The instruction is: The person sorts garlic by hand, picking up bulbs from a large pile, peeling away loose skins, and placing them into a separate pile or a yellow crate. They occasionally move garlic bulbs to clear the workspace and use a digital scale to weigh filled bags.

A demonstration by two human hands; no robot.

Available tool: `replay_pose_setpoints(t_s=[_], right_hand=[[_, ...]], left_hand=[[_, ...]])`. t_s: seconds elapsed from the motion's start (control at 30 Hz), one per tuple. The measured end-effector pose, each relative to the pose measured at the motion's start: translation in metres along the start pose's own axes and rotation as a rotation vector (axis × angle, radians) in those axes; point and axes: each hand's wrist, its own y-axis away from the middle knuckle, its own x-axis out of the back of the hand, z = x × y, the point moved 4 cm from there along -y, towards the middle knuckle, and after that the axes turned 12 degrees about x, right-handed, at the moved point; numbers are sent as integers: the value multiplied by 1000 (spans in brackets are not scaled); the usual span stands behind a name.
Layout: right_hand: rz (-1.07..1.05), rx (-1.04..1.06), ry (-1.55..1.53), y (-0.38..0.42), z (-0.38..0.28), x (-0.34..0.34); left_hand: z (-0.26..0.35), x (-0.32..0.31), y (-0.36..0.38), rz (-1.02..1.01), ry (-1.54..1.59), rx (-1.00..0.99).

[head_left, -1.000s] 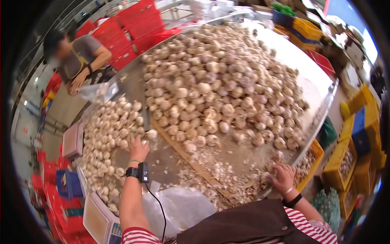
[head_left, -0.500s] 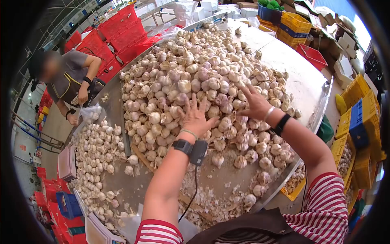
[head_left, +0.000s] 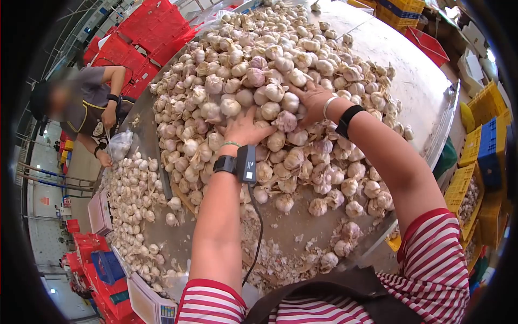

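A broad heap of garlic bulbs (head_left: 216,83) covers the metal table, whitish with some purple tinges. My left hand (head_left: 245,129) presses into the middle of the heap, thumb spread away from the fingers, fingertips hidden among bulbs. To its right, my right hand (head_left: 313,102) reaches in with its fingers apart, their ends partly covered by garlic. Between the two hands lies a purplish bulb (head_left: 286,121). Neither hand is closed around a bulb that I can make out.
Loose skins (head_left: 270,259) litter the near tabletop (head_left: 302,221). Smaller white bulbs (head_left: 135,200) lie left of a metal divider. Scales (head_left: 148,302) stand at the left edge. A co-worker (head_left: 89,105) handles a plastic bag (head_left: 120,144). Red crates (head_left: 154,27) and yellow crates (head_left: 488,105) surround the table.
Both hands have pushed forward and deeper into the heap, so more of their fingers are covered. The camera view has tilted downward a little.
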Motion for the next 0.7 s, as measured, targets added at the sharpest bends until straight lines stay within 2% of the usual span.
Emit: replay_pose_setpoints(t_s=[0.03,0.07,0.13,0.2,0.23,0.27,0.33,0.37,0.4,0.47,0.6,0.63,0.67,0.7], right_hand=[[-107,1,91,5,-3,-9],[-208,2,186,16,-14,-8],[-242,102,179,41,-36,-11],[-327,78,188,61,-49,-34],[-316,142,164,69,-54,-48],[-305,203,136,79,-60,-61],[-267,172,183,107,-77,-74],[-263,163,170,120,-82,-85],[-259,156,159,135,-93,-89],[-445,82,244,163,-115,-97],[-298,57,171,209,-135,-116],[-230,39,133,220,-139,-118],[-232,29,134,233,-140,-123],[-123,2,86,246,-141,-127]], left_hand=[[1,-6,9,-75,0,40],[-7,-24,15,2,-22,-71],[-11,-35,50,-43,49,-2],[-12,-38,79,-201,88,-76],[-7,-36,105,-251,66,-21],[-18,-67,113,-138,45,-112],[-25,-92,138,24,-118,-161],[-22,-88,155,-61,-180,-117],[-21,-85,170,-61,-170,-127],[-24,-81,198,-53,-172,-220],[-35,-95,249,25,-152,-304],[-41,-97,259,-84,7,-286],[-47,-101,266,-87,10,-294],[-56,-110,275,-124,66,-279]])
